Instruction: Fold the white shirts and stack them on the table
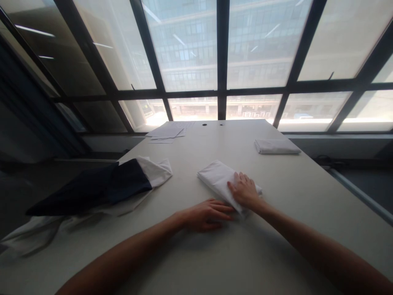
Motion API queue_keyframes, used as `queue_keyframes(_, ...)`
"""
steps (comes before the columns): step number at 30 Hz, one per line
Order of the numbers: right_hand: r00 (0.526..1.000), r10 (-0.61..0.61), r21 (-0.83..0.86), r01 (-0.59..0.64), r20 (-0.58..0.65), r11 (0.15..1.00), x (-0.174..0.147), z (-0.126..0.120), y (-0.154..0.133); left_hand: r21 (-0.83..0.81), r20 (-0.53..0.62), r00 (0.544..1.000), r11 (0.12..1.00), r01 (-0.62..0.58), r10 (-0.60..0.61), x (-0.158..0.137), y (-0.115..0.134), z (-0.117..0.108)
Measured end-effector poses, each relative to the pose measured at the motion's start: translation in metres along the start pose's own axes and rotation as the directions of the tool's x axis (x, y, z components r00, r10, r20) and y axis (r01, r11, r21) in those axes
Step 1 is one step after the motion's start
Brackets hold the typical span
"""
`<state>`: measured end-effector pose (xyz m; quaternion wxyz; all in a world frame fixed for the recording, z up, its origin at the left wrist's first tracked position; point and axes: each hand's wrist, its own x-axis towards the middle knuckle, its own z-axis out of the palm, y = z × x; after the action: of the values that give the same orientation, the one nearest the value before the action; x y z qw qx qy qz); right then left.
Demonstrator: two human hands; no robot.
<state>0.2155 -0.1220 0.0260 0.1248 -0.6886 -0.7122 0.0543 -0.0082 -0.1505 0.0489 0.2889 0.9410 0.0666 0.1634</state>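
A folded white cloth [215, 175] lies at a slant on the white table in front of me. My right hand [244, 190] rests on the right part of its top, palm down, fingers stretched out. Close to the cloth's near edge is my left hand [209, 215], its fingers extended and slightly apart over the tabletop. The left fingertips are near the cloth's lower corner and a little blurred; whether they touch it I cannot tell.
Dark navy and white garments [129, 180] lie in a loose pile at the left table edge, partly hanging over. Another folded white cloth [278, 146] sits at the right edge. Paper sheets [166, 131] lie at the far left of the table [190, 157], before large windows.
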Motion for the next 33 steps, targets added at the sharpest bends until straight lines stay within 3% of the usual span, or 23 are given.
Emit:
queue_keyframes(2,1.0,0.02,-0.002,-0.02,0.022,1.0,-0.005,0.009,-0.006,-0.056,-0.066,0.998,0.998,0.015,-0.019,-0.001,0.0,0.002)
queue_keyframes(4,1.0,-0.005,0.0,0.005,0.015,1.0,-0.005,0.015,-0.006,-0.05,-0.239,0.969,0.997,0.061,-0.071,-0.004,-0.004,-0.001)
queue_keyframes(5,0.999,-0.033,0.008,0.033,0.01,0.999,-0.004,0.017,-0.004,-0.016,-0.355,0.93,0.995,0.099,-0.098,-0.005,-0.007,-0.005)
queue_keyframes(7,0.992,-0.123,0.041,0.123,0.008,0.992,0.001,0.016,0.003,0.074,-0.575,0.807,0.974,0.214,-0.134,-0.007,-0.015,-0.014)
queue_keyframes(9,0.962,-0.271,0.101,0.268,0.025,0.958,0.01,0.012,0.012,0.152,-0.697,0.7,0.92,0.361,-0.159,-0.007,-0.026,-0.025)
queue_keyframes(10,0.933,-0.359,0.141,0.351,0.034,0.926,0.016,0.009,0.017,0.189,-0.713,0.678,0.882,0.432,-0.179,-0.006,-0.031,-0.031)
queue_keyframes(13,0.806,-0.59,0.258,0.562,0.043,0.786,0.031,0.0,0.026,0.327,-0.62,0.725,0.741,0.586,-0.3,0.004,-0.048,-0.04)
queue_keyframes(14,0.785,-0.619,0.271,0.588,0.036,0.762,0.035,-0.003,0.026,0.372,-0.563,0.745,0.695,0.615,-0.358,0.009,-0.053,-0.039)
queue_keyframes(15,0.796,-0.605,0.264,0.579,0.022,0.772,0.038,-0.004,0.023,0.409,-0.504,0.755,0.653,0.637,-0.42,0.015,-0.058,-0.037)
queue_keyframes(16,0.838,-0.546,0.24,0.53,-0.001,0.813,0.038,-0.005,0.018,0.438,-0.452,0.752,0.616,0.655,-0.479,0.02,-0.062,-0.033)
queue_keyframes(18,0.939,-0.334,0.181,0.344,-0.085,0.921,0.033,-0.001,0.001,0.481,-0.399,0.728,0.549,0.684,-0.558,0.03,-0.069,-0.022)
queue_keyframes(19,0.966,-0.221,0.166,0.242,-0.134,0.956,0.029,0.003,-0.011,0.501,-0.393,0.72,0.523,0.69,-0.573,0.033,-0.071,-0.016)
queue_keyframes(20,0.971,-0.168,0.163,0.196,-0.17,0.967,0.023,0.007,-0.023,0.525,-0.389,0.72,0.504,0.686,-0.575,0.035,-0.072,-0.011)
queue_keyframes(25,0.955,-0.251,0.179,0.278,-0.158,0.944,0.0,0.024,-0.063,0.612,-0.345,0.753,0.474,0.633,-0.561,0.03,-0.072,0.002)
queue_keyframes(33,0.97,-0.222,0.074,0.229,-0.095,0.971,0.003,0.021,-0.028,0.574,-0.44,0.708,0.433,0.694,-0.552,0.031,-0.07,0.003)
